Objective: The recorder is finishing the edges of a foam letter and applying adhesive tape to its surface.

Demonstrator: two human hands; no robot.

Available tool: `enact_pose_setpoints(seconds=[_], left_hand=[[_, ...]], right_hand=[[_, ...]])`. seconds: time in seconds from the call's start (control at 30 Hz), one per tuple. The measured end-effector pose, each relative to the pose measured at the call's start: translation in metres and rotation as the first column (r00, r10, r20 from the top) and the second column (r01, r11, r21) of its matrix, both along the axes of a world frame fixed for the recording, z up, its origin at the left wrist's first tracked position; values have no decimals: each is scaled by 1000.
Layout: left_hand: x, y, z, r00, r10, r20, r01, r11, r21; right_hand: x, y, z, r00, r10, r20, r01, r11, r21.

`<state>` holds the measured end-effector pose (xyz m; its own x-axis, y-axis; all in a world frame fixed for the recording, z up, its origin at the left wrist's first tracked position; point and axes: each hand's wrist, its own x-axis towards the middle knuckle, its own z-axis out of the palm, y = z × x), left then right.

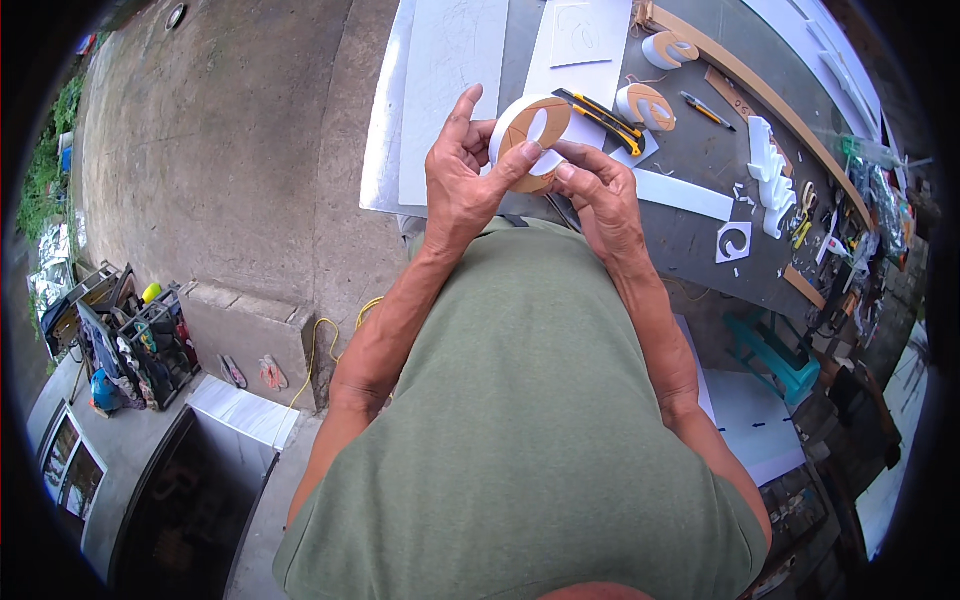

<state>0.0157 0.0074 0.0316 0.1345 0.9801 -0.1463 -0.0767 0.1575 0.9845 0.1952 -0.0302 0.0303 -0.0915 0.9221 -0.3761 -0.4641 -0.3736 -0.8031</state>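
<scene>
Both of my hands hold a thick rounded cut-out (519, 127) over the table's near edge. It has a white side wall, a brown face with drawn lines and an oval opening. My left hand (463, 180) grips its left side, the thumb across the face and the index finger raised. On the lower right, my right hand (606, 197) pinches it between thumb and fingers; a white bit shows by the thumbs. Just beyond the right hand lie two yellow-and-black utility knives (608, 122). A similar curved brown-and-white cut-out (646, 107) rests beside them, with another cut-out (670, 50) farther back.
White sheets (452, 80) cover the table's left part. To the right lie a pen (708, 111), a white strip (685, 194), a jagged white piece (770, 178), scraps, pliers (803, 215) and a long wooden strip (760, 95). A green stool (772, 355) stands below right.
</scene>
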Motion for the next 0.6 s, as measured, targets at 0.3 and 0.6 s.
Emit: enact_pose_setpoints(seconds=[0.3, 0.6], left_hand=[[5, 1, 12, 987, 50, -150, -27, 988, 154], [-6, -2, 11, 996, -8, -83, 30, 964, 265]], right_hand=[[4, 0, -11, 992, -10, -124, 14, 1000, 24], [1, -6, 2, 999, -13, 32, 9, 990, 139]])
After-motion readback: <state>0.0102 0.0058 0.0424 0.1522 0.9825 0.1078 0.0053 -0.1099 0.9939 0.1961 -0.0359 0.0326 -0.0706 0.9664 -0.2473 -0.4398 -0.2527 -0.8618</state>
